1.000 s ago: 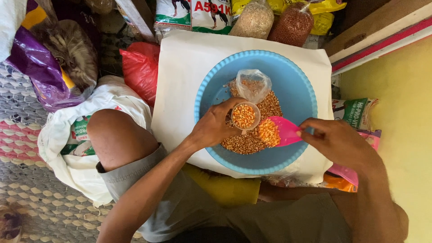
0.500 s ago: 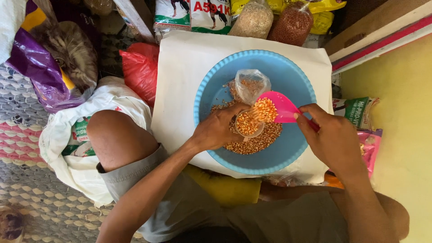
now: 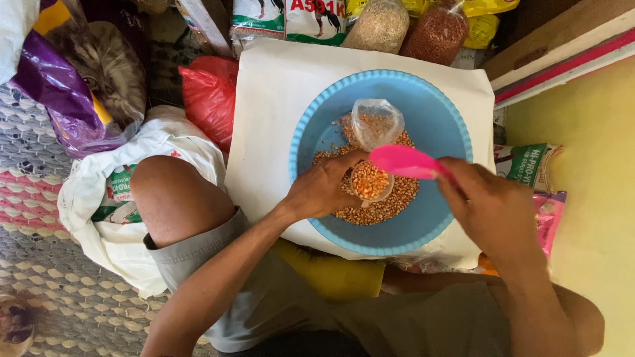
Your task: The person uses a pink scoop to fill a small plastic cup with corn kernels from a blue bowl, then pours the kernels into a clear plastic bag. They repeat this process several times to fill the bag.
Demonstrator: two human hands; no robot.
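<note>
Hands over a blue basin [image 3: 436, 119]: the left hand [image 3: 324, 188] curls around the mouth of a small clear bag [image 3: 369, 180], holding it open and upright; the right hand [image 3: 493, 211] closes around the handle of a pink scoop [image 3: 403, 160], its bowl poised just above the bag. The bag holds yellow corn kernels [image 3: 368, 178]; more kernels lie loose in the basin beneath. The step appears to be filling the bag by scoop. A further scoopful would call for a steady bag mouth. White paper [image 3: 271, 119] underlies the basin; grain sacks [image 3: 377, 23] stand beyond.
</note>
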